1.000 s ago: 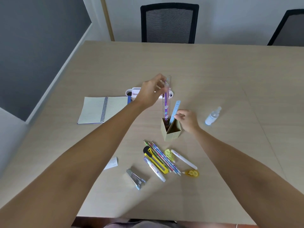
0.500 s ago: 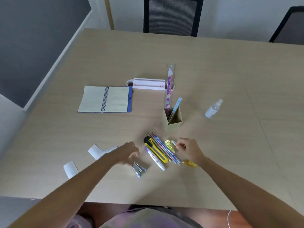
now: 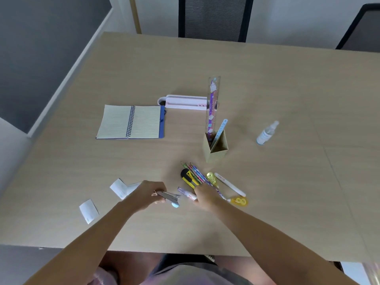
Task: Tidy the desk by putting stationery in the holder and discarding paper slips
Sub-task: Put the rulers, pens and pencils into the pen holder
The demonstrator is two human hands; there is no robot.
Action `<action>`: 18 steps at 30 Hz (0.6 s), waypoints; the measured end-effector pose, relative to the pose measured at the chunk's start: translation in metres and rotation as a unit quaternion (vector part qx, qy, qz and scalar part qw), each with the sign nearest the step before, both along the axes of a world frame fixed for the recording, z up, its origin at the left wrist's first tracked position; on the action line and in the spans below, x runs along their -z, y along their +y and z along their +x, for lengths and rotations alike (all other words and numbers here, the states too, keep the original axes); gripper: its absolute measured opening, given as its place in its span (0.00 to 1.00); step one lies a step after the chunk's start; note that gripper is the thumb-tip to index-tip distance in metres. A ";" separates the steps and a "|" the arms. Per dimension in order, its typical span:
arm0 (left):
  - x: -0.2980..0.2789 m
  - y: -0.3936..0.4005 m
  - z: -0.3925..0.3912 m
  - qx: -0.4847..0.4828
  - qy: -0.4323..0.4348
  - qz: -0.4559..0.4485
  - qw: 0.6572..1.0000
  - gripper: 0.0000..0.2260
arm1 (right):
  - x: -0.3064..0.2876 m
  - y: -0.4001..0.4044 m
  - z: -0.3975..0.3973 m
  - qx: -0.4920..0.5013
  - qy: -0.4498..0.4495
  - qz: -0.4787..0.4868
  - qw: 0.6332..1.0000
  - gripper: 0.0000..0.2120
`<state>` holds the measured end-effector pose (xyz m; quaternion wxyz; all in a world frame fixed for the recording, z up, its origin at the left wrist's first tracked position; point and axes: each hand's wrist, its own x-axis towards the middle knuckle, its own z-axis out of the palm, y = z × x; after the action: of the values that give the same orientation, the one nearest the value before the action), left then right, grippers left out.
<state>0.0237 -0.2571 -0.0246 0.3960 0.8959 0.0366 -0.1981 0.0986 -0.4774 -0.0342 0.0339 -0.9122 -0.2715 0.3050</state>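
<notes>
A tan cardboard holder [image 3: 218, 150] stands mid-desk with a tall purple ruler [image 3: 213, 103] and a short blue ruler [image 3: 221, 127] upright in it. Below it lies a pile of stationery: several pencils [image 3: 195, 172], a yellow cutter [image 3: 188, 177], a yellow correction tape [image 3: 211, 177], a white pen [image 3: 229, 184] and another yellow tape [image 3: 239, 201]. My left hand [image 3: 148, 194] is shut on the grey stapler [image 3: 169, 196]. My right hand [image 3: 205, 196] closes on a white marker [image 3: 186, 193]. Two paper slips [image 3: 121, 188] [image 3: 88, 210] lie to the left.
An open spiral notebook [image 3: 131, 121] lies at left-centre, a white pencil case [image 3: 185, 102] behind it. A small spray bottle [image 3: 267, 133] stands at the right. Two black chairs [image 3: 214, 17] sit beyond the desk's far edge. The near edge runs just under my forearms.
Both hands left the holder and came down to the pile. My left hand has picked up the stapler; my right hand has shifted left onto the white marker.
</notes>
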 end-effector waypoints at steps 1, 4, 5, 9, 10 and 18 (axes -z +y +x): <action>-0.009 0.003 0.003 -0.043 -0.007 -0.040 0.998 0.06 | -0.002 -0.004 0.001 0.028 0.006 0.035 0.999 0.07; -0.036 0.006 0.023 -0.132 -0.030 -0.115 0.984 0.03 | -0.020 -0.028 0.014 0.185 0.018 0.219 0.958 0.05; -0.044 0.005 0.033 -0.141 -0.042 -0.124 0.981 0.02 | -0.031 -0.037 0.020 0.243 0.007 0.284 0.927 0.06; -0.067 -0.002 0.078 -0.105 -0.150 -0.060 0.981 0.02 | -0.073 -0.069 0.065 0.419 -0.088 0.455 0.781 0.06; -0.072 -0.006 0.090 -0.097 -0.173 -0.035 0.979 0.04 | -0.078 -0.073 0.080 0.429 -0.110 0.480 0.758 0.08; -0.098 -0.051 0.160 -0.042 -0.237 0.057 0.969 0.13 | -0.055 -0.065 0.127 0.369 -0.107 0.395 0.834 0.10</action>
<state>0.1840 -0.3078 0.0731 0.3495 0.9361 -0.0095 0.0392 0.2259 -0.5429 0.0208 0.4724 -0.8805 -0.0138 0.0371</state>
